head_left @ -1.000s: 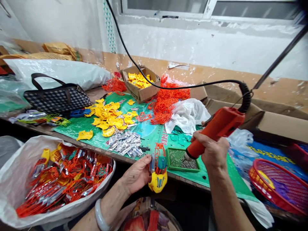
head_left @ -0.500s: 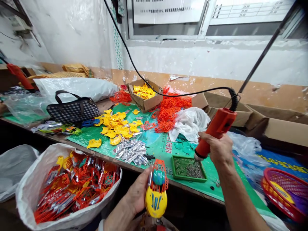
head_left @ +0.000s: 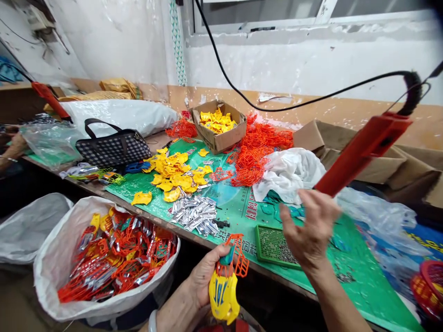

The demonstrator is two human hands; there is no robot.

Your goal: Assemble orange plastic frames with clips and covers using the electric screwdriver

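My left hand [head_left: 202, 279], near the table's front edge, is closed round a toy vehicle body [head_left: 223, 293] with a yellow shell, an orange lattice frame and a teal piece inside. Over the right part of the table my right hand [head_left: 311, 230] has its fingers apart, slightly blurred. Just above it, a red electric screwdriver [head_left: 363, 154] hangs tilted from its black cable; the fingertips overlap its lower end, which is hidden. Below that hand lies a green tray [head_left: 260, 246] with small screws, partly covered by the hand.
Silver strips [head_left: 195, 216] and yellow shells [head_left: 173, 171] lie heaped on the green sheet. Behind them stand a cardboard box [head_left: 221, 142] and orange frames [head_left: 254, 147]. A white cloth [head_left: 292, 173] lies right. A white sack [head_left: 44, 281] of assembled parts stands left. Another person's hand [head_left: 15, 147] shows far left.
My right hand has let go of the screwdriver, which has swung up and right. The toy body has tilted in my left hand. The view has shifted down and right.
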